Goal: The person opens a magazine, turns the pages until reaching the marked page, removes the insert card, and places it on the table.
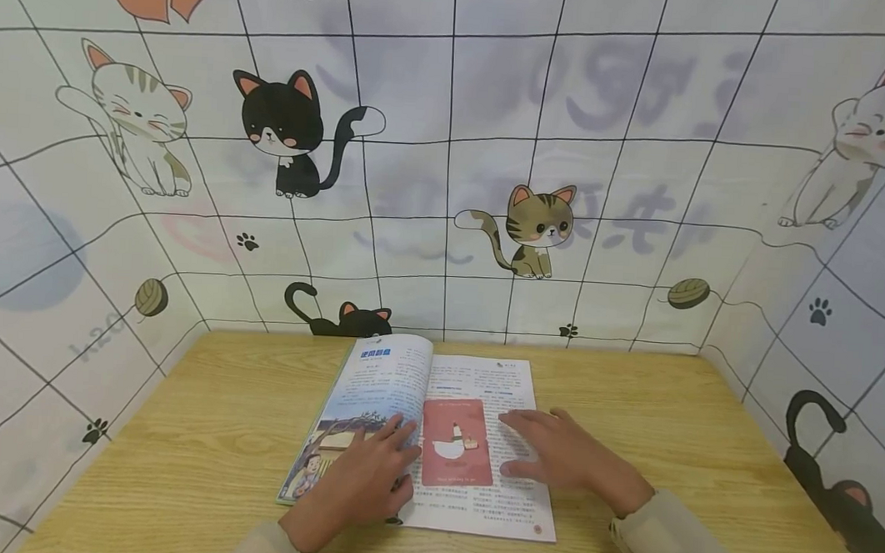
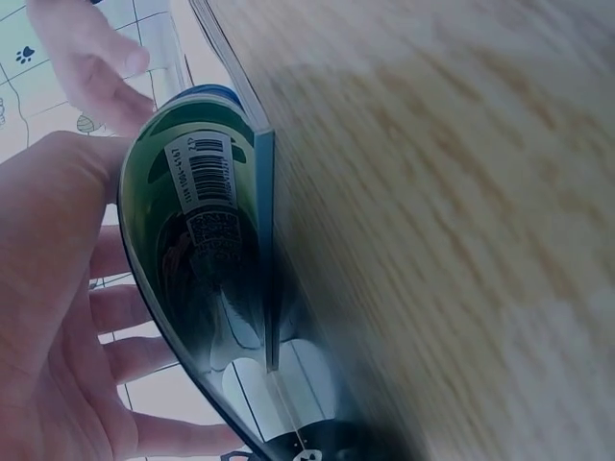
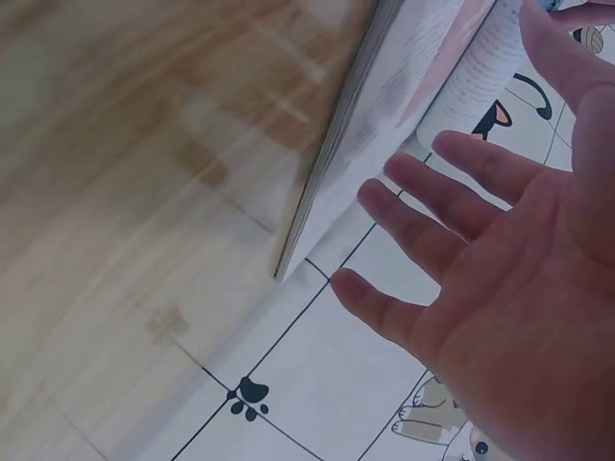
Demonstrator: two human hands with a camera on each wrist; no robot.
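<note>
An open magazine [image 1: 490, 514] lies on the table, its left side arching up toward the spine. On the right-hand page, close to the fold, is a pink-red card [image 1: 456, 469] with a white drawing on it. My left hand [image 1: 368, 475] rests over the illustrated left page, fingers extended toward the fold. From the left wrist view, the bowed cover [image 2: 207, 259] shows a barcode sticker [image 2: 202, 171], with that hand's spread fingers along its far side. Fingers apart and holding nothing, my right hand [image 1: 564, 452] hovers by the page's right side, fingertips close to the card.
The wooden table [image 1: 201, 448] spreads out on both sides of the magazine. White grid-patterned walls [image 1: 418, 167] with cartoon cats rise at the back, left and right.
</note>
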